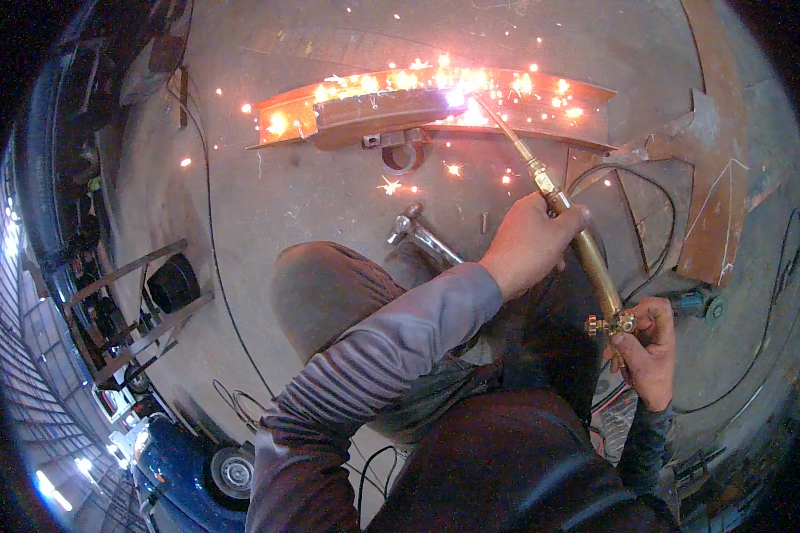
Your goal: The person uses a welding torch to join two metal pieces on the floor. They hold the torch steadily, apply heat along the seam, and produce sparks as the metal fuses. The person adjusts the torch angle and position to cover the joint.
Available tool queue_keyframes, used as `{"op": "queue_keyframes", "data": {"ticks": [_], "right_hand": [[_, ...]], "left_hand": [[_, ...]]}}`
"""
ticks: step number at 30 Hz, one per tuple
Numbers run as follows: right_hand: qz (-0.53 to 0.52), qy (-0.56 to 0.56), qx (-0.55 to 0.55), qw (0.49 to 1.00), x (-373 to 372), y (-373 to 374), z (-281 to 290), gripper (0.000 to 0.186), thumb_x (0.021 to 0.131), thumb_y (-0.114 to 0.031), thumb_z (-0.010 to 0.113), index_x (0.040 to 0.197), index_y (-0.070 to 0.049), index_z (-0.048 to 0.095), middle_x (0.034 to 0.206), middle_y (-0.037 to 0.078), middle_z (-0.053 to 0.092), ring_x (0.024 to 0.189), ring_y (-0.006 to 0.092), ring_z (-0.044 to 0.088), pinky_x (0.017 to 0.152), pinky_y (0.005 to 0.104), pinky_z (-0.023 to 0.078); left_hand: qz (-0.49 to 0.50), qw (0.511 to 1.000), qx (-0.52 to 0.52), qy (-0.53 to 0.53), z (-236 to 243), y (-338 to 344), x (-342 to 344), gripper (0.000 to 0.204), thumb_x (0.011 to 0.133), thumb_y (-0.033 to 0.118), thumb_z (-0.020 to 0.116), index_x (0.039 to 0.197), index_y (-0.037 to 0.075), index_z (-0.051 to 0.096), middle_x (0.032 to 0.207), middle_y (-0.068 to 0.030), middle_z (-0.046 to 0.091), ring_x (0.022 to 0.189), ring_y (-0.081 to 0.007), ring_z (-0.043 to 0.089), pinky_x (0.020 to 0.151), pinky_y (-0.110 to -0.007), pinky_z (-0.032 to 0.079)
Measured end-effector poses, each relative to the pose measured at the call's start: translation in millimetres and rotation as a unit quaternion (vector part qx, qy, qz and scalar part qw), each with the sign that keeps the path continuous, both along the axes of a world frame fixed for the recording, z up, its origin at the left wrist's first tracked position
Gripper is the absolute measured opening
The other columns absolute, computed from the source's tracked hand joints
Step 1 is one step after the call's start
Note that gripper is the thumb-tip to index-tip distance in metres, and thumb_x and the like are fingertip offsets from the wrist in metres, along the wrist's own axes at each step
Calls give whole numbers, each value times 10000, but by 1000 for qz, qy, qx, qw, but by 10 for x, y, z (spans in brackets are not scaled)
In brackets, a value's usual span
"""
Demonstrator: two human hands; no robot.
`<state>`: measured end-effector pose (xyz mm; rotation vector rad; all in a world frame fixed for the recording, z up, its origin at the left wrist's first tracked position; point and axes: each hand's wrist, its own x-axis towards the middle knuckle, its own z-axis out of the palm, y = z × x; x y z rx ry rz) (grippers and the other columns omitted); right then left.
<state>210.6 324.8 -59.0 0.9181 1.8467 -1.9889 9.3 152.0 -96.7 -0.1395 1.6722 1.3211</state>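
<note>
My left hand (533, 240) grips the middle of a brass cutting torch (591, 262), while my right hand (644, 351) holds its rear end at the valve knobs (609, 324). The nozzle points up-left into a bright flame and sparks along a long steel beam (596, 124) on the floor. A dark curved steel piece (364, 111) lies along the beam's left part, above a round steel ring fitting (400, 155). A hammer (413, 231) lies beside my knee, and a small bolt (484, 222) is just right of it.
Steel plates (711, 195) and black hoses (671, 222) lie at the right, near an angle grinder (702, 304). At the left are a metal frame (138, 320), a cable (206, 178) and a dark car (178, 462). My bent legs (320, 284) are below the work.
</note>
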Motion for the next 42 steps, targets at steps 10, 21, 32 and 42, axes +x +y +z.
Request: {"op": "queue_keyframes", "data": {"ticks": [10,21,32,42], "right_hand": [[-4,-36,15,999,31,-13,-37,346,866,29,614,1142,-101,450,909,62,573,641,141,617,483,252,483],[4,15,36,999,163,-89,89,632,771,23,685,1337,-127,446,1158,93,584,890,185,643,723,315,545],[237,124,35,963,-795,-241,-283,398,865,-170,719,1228,-61,598,1119,86,666,1067,248,647,934,391,509],[433,48,370,820,-1442,-1344,-2907,329,901,-221,608,1193,-70,590,959,235,705,891,443,676,762,551,537]], "left_hand": [[21,1000,15,15,-112,-3,65,400,935,349,671,962,-44,602,700,-98,625,534,-196,619,504,-350,511],[82,990,48,107,326,-51,245,374,957,382,658,1039,25,583,756,-68,671,518,-114,571,453,-278,457],[150,971,3,187,785,-932,309,310,1032,382,519,1004,75,549,814,-52,708,505,-48,491,430,-209,368],[171,971,-47,158,649,-1061,417,324,1042,384,487,956,73,521,834,-80,718,485,-46,457,421,-206,356]]}}
